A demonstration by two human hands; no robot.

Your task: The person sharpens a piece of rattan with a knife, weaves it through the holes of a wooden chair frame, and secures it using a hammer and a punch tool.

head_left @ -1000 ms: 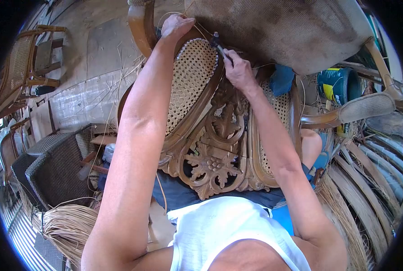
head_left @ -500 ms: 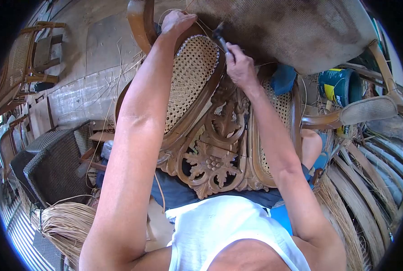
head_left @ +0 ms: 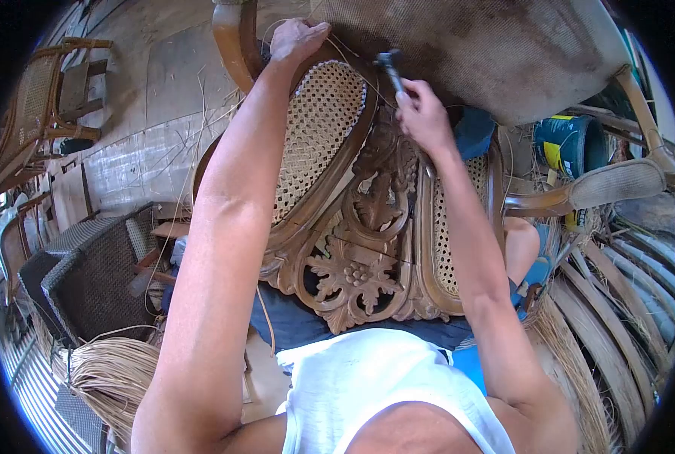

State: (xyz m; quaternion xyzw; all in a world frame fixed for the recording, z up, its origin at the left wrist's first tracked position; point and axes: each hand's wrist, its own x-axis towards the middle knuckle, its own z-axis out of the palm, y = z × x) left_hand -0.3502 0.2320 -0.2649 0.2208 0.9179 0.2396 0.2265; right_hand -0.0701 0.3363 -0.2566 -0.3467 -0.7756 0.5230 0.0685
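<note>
While my left hand (head_left: 298, 38) clamps the frame (head_left: 350, 147), upper centre, my right hand (head_left: 422, 113) grips a tool (head_left: 389, 62) beside the cane (head_left: 315, 129): mid-tapping, I judge; next strike needs aim.

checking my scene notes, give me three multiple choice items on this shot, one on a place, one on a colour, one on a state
1. Where is the left hand?
A. on the top rim of the cane panel
B. on the floor
C. on the person's knee

2. What colour is the bucket at the right?
A. red
B. blue
C. white

3. What state is the right hand in?
A. open and empty
B. flat on the carving
C. shut on a tool

Answers:
1 A, its fingers curl over the panel's top rim.
2 B, its wall is blue with a yellow label.
3 C, the tool's dark head sticks up out of the fist.
</note>
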